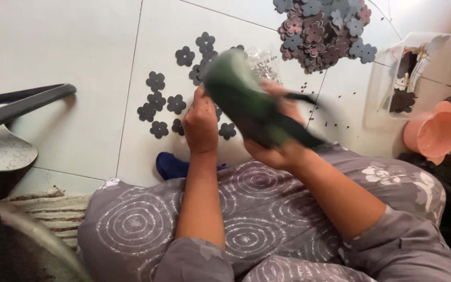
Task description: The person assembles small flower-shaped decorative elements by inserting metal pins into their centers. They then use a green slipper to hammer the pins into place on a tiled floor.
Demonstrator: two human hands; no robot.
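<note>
Above my lap, both hands hold a dark green shoe (251, 107), blurred in the picture, its toe pointing far and left and a thin black strap (301, 97) trailing off its right side. My left hand (200, 122) is closed on the left edge of the shoe, fingers curled up against it. My right hand (280, 149) cups the shoe from beneath and from the right, fingers wrapped around it; I cannot tell exactly where the fingertips sit because of the blur.

Beyond the hands, on the white tiled floor (69, 62), dark flower-shaped cutouts (157, 102) lie spread flat, some touching, some apart. Farther off and to the right is a heaped pile of flower cutouts (322, 28) in dark grey and brownish tones. A clear plastic box (418, 68) with small dark pieces stands at far right, and a pink plastic cup (434, 133) lies just near of it. A black chair frame (11, 104) stands at the left. A blue sock toe (170, 166) shows beneath my left wrist.
</note>
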